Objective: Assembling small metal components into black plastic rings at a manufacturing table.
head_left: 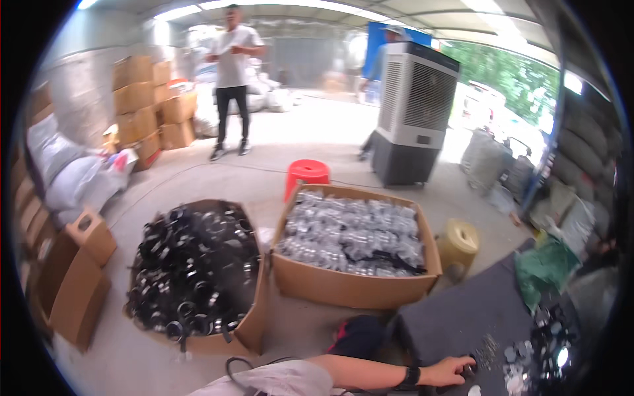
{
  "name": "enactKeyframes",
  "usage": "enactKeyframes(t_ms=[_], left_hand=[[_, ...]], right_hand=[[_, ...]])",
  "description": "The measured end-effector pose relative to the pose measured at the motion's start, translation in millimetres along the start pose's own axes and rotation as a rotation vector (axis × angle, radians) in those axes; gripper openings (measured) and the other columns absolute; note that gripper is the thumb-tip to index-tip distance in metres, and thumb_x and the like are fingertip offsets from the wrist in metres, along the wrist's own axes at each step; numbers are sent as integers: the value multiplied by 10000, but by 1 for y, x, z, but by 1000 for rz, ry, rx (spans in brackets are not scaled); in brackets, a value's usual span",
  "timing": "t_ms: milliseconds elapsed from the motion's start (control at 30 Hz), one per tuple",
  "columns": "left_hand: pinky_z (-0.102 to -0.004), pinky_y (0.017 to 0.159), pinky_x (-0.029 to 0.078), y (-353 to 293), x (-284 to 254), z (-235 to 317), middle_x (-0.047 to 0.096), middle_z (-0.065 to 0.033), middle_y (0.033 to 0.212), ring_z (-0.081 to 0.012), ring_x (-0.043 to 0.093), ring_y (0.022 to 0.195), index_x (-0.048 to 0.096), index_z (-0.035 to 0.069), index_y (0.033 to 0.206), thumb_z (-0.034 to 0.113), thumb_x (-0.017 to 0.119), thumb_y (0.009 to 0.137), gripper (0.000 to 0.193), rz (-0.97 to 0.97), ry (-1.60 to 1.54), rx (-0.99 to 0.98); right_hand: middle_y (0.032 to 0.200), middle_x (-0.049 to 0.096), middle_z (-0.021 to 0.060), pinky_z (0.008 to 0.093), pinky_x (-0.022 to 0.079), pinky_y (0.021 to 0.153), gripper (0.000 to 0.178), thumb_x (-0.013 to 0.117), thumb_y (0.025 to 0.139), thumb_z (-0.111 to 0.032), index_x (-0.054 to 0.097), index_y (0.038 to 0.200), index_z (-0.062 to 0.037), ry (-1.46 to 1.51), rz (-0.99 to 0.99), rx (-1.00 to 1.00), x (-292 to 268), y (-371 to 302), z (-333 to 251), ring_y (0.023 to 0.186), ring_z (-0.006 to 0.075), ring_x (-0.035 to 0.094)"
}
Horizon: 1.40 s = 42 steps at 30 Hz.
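My left hand (450, 371) reaches to the right across a dark grey mat (456, 317), with a black band on the wrist. Its fingers are curled on a small black part (470, 368) at the mat's near edge. Just right of the hand lie a scatter of tiny silver pieces (489, 348) and a pile of black and shiny round parts (545, 350). My right hand is out of sight.
Two open cardboard boxes stand on the concrete floor: one full of black ring parts (195, 270), one with bagged silver parts (353, 234). Behind them are a red stool (307, 173), a yellow tape roll (459, 243) and an air cooler (413, 112). A person (232, 79) stands far back by stacked cartons (142, 105).
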<state>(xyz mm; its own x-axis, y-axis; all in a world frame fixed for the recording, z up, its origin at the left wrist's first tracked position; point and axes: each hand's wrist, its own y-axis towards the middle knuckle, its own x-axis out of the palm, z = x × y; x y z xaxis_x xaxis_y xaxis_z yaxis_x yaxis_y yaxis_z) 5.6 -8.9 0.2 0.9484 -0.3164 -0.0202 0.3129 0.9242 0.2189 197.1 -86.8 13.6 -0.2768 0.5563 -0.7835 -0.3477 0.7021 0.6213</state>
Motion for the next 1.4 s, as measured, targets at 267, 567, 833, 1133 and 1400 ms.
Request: enactKeyframes(t_ms=[267, 567, 833, 1133, 1400], left_hand=[[-208, 518, 433, 4, -18, 5, 571, -2, 813, -39, 511, 627, 463, 106, 1323, 98, 662, 825, 537, -10, -71, -94], [-279, 635, 479, -8, 3, -5, 593, -62, 793, -116, 552, 689, 467, 104, 1298, 132, 674, 797, 543, -10, -78, -35], [-278, 579, 474, -11, -16, 30, 583, -45, 779, -97, 542, 671, 380, 51, 1370, 81, 643, 784, 643, 30, -64, 67], [-205, 478, 416, 7, -10, 1, 563, -23, 787, -23, 484, 573, 197, 69, 1466, 10, 638, 795, 806, 8, -62, 2], [-205, 471, 404, -2, -9, 4, 555, -20, 761, -28, 476, 565, 253, 55, 1447, 24, 635, 799, 753, -9, -59, -20]], right_hand=[[892, 621, 96, 381, 475, 630, 191, 591, 715, -42, 641, 900, -34, 51, -12, 24, 10, 20, 4, 754, 280, 564], [1004, 631, 130, 472, 460, 814, 195, 568, 848, -74, 625, 1034, -54, 21, 54, 128, -2, -16, -1, 925, 404, 581], [944, 634, 173, 410, 518, 699, 67, 584, 835, -28, 602, 886, 11, -76, 92, 96, 8, 6, -2, 825, 349, 618], [914, 658, 133, 359, 529, 655, 76, 621, 803, 5, 596, 872, -14, 159, 234, 110, 13, 86, 2, 797, 302, 658], [872, 656, 122, 348, 538, 645, 101, 631, 774, 8, 588, 861, -18, 247, 128, 66, 37, 80, -19, 777, 288, 657]])
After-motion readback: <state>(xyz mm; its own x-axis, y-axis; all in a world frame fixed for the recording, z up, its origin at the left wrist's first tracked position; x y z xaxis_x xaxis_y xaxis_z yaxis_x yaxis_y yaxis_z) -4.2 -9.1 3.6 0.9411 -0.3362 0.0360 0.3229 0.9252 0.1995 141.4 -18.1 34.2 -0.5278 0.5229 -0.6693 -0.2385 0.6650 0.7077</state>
